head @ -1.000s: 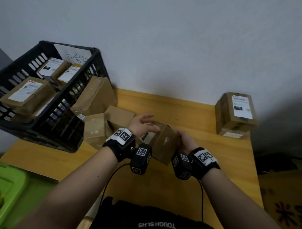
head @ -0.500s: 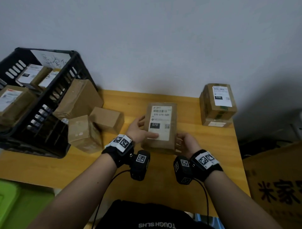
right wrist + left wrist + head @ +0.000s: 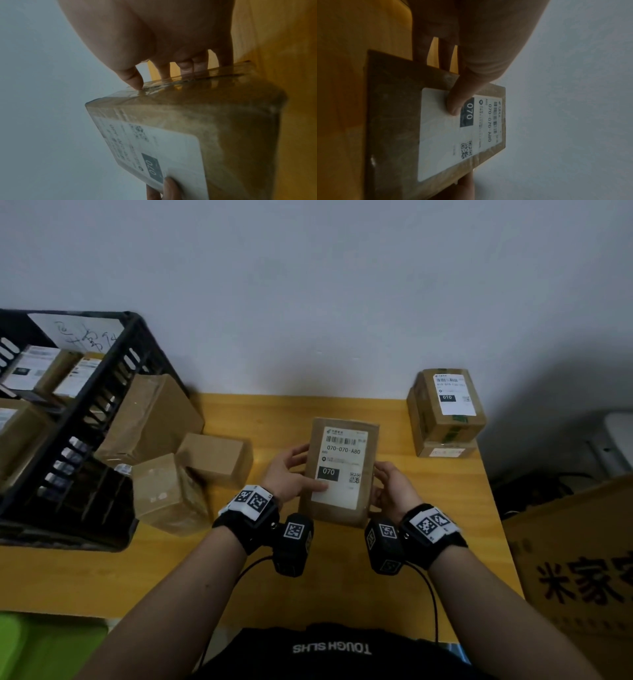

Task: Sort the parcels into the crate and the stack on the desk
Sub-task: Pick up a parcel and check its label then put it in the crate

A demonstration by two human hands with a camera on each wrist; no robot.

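Note:
I hold a flat brown parcel (image 3: 339,470) over the middle of the yellow desk (image 3: 445,508), its white label marked 070 facing up. My left hand (image 3: 291,474) grips its left edge, thumb (image 3: 455,102) pressed on the label, fingers underneath. My right hand (image 3: 390,491) grips the right edge, thumb tip (image 3: 135,81) on the taped rim (image 3: 188,79). The black crate (image 3: 102,412) at the left holds several labelled parcels. A stack of two parcels (image 3: 445,412), the top one marked 010, stands at the desk's back right corner.
Three unlabelled-side brown boxes sit beside the crate: a large one (image 3: 150,419) leaning on its wall, a small one (image 3: 215,457) and a cube-like one (image 3: 168,494). A big carton (image 3: 582,577) stands off the desk's right edge. Something green (image 3: 41,645) lies at the lower left.
The parcel has been turned from tilted, label hidden, to label-up and raised a little toward me. Both hands kept their hold; the view shifted right and down.

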